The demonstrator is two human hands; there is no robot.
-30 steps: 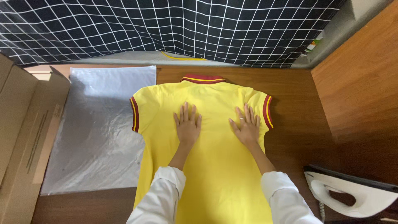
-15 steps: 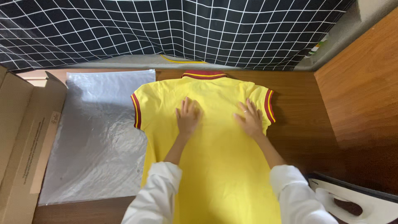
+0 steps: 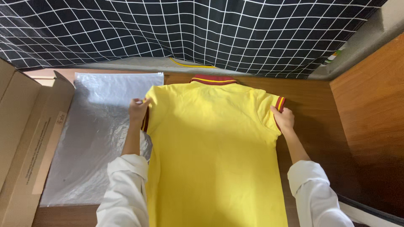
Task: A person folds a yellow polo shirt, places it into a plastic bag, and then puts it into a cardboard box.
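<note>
Yellow polo shirt lies flat, back up, on the wooden table. Left hand is closed, pinching the left sleeve edge; right hand likewise grips the right sleeve cuff. Clear plastic bag lies just left, partly under the shirt; cardboard box beyond it.

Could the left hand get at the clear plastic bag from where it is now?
Probably yes: the left hand grips the yellow shirt sleeve right above the plastic bag, nothing between.
</note>
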